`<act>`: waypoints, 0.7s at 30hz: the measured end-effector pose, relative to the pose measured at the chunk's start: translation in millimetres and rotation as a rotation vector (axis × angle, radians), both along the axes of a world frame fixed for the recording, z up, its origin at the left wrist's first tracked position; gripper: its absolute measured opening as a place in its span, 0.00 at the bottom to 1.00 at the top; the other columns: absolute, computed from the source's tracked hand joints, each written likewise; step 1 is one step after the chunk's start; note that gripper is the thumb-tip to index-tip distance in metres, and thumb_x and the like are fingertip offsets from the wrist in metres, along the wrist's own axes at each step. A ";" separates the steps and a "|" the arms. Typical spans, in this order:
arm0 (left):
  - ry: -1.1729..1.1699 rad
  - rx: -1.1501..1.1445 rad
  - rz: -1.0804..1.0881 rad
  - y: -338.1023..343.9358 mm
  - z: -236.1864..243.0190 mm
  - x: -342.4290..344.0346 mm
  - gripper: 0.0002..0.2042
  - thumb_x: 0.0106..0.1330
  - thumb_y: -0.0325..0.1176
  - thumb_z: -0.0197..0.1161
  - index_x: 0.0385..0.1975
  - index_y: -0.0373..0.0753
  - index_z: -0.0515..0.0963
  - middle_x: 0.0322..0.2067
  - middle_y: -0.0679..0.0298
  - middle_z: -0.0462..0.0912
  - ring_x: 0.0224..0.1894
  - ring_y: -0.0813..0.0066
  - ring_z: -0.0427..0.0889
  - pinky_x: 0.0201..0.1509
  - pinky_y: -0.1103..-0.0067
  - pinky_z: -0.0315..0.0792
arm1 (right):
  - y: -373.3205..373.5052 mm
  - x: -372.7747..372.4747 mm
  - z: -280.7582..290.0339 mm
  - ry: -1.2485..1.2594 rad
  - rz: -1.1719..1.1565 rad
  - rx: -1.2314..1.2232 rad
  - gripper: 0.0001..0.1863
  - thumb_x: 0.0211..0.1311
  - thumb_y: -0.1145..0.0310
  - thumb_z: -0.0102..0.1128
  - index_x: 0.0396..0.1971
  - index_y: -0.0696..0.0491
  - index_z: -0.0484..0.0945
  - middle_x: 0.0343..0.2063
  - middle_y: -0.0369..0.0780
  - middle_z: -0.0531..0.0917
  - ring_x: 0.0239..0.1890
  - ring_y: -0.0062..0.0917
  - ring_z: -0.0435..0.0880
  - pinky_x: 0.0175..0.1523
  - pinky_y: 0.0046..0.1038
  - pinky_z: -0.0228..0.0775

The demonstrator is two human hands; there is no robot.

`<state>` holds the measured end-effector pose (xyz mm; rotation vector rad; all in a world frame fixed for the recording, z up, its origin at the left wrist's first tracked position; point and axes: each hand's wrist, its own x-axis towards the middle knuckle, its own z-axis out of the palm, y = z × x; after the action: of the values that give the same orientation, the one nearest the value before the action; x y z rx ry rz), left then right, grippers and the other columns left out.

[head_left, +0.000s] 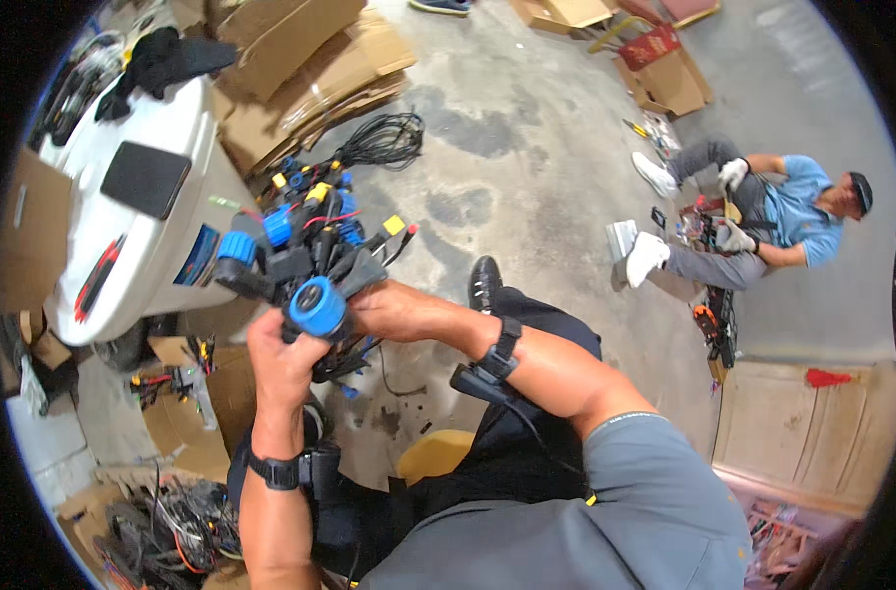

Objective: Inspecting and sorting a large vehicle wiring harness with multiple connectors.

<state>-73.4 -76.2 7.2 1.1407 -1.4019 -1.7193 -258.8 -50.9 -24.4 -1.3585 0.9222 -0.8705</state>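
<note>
My left hand [283, 359] is closed round a black cable connector with a blue collar [317, 307]. My right hand [377, 309] is closed on a dark part of the same bundle, its fingertips partly hidden. Above and around both hands spreads this bundle of black cable connectors [289, 264], with blue collars, yellow plugs and a few thin red wires. A separate blue-capped connector [237, 248] sticks out at its left. Behind the bundle, a coil of black cable [381, 143] lies on the concrete floor.
Left stands a white tub [178, 251] carrying a black flat device [145, 179], red-handled pliers [99, 278] and a black cloth [168, 67]. Flattened cardboard [320, 74] is stacked behind. A tangled wire heap [173, 536] sits lower left. At right a gloved co-worker [802, 211] sits by a wooden panel [802, 428].
</note>
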 end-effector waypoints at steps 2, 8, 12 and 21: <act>0.075 -0.081 0.044 1.2 -1.6 -6.1 0.06 0.47 0.24 0.66 0.26 0.35 0.79 0.23 0.67 0.80 0.24 0.79 0.77 0.32 0.80 0.71 | -1.1 -5.4 -6.5 -0.082 0.002 0.106 0.17 0.61 0.58 0.62 0.45 0.54 0.80 0.36 0.39 0.83 0.44 0.25 0.79 0.54 0.30 0.68; -0.162 -0.116 -0.060 0.8 10.7 7.3 0.07 0.45 0.21 0.67 0.17 0.37 0.74 0.19 0.66 0.79 0.21 0.79 0.77 0.28 0.81 0.72 | 0.4 -22.3 -37.4 0.445 -0.130 -0.879 0.14 0.62 0.60 0.60 0.44 0.50 0.82 0.34 0.37 0.84 0.40 0.28 0.82 0.47 0.32 0.72; 0.142 0.116 -0.226 10.7 -3.8 -21.5 0.13 0.42 0.25 0.67 0.31 0.30 0.79 0.21 0.61 0.81 0.21 0.72 0.80 0.26 0.77 0.75 | 4.6 -57.1 -153.2 0.084 -0.196 -0.300 0.07 0.54 0.69 0.59 0.23 0.55 0.73 0.21 0.45 0.79 0.26 0.39 0.80 0.32 0.33 0.72; 0.303 0.258 -0.209 19.3 4.3 -8.5 0.24 0.52 0.28 0.64 0.50 0.27 0.70 0.33 0.47 0.82 0.25 0.64 0.81 0.28 0.74 0.77 | 27.1 -61.6 -32.9 -0.067 -0.205 -0.164 0.06 0.50 0.68 0.62 0.26 0.53 0.77 0.21 0.46 0.78 0.23 0.39 0.75 0.28 0.35 0.65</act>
<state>-81.9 -56.9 11.4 0.8371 -1.1685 -2.1680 -320.5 -23.8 -57.4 -1.3807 0.9667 -1.1633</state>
